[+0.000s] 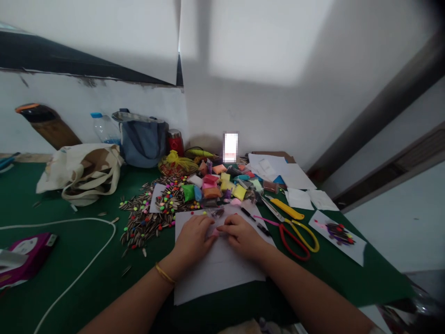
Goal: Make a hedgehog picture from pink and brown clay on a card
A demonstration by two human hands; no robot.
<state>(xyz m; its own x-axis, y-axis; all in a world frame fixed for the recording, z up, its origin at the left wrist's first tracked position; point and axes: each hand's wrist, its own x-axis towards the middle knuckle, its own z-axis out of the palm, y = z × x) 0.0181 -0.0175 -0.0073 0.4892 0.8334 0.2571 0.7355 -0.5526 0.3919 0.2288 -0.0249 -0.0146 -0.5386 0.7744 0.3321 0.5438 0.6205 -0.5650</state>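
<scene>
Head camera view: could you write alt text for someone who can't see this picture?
A person's left hand, wearing a gold bangle, and right hand press together on a white paper sheet on a green table. Striped sunflower seeds mixed with colourful beads lie to the left, colourful clay packets beyond, and red-and-yellow-handled scissors to the right.

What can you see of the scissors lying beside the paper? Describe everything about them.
The scissors have narrow metal blades, apparently shut, and two large plastic-looking loop handles, one red, one yellow. They lie flat on the green tabletop, tips toward the heap of colored packets, handles toward the near edge. A thin pink item meets them near the pivot.
</scene>
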